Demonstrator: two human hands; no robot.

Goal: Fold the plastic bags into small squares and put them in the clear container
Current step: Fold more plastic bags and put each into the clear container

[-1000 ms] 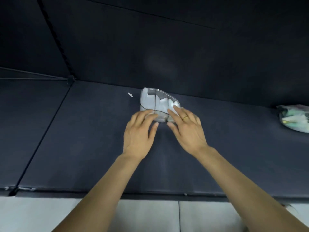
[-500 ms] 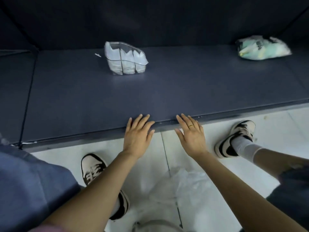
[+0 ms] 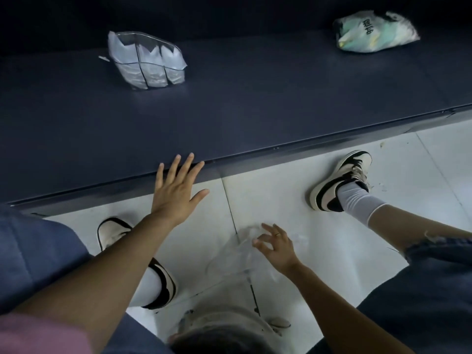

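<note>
Plastic bags (image 3: pixel 149 65) already folded fill my clear container (image 3: pixel 163 80) on the dark platform (image 3: pixel 255 111), while my right hand (image 3: pixel 277 247), fingers spread and holding nothing, reaches for another bag (image 3: pixel 235 256) on the floor (left hand (image 3: pixel 176 192) flat, empty).

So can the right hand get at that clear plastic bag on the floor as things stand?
Probably yes: the right hand hovers with fingers spread right over the clear plastic bag on the floor tiles, and nothing lies between them.
</note>
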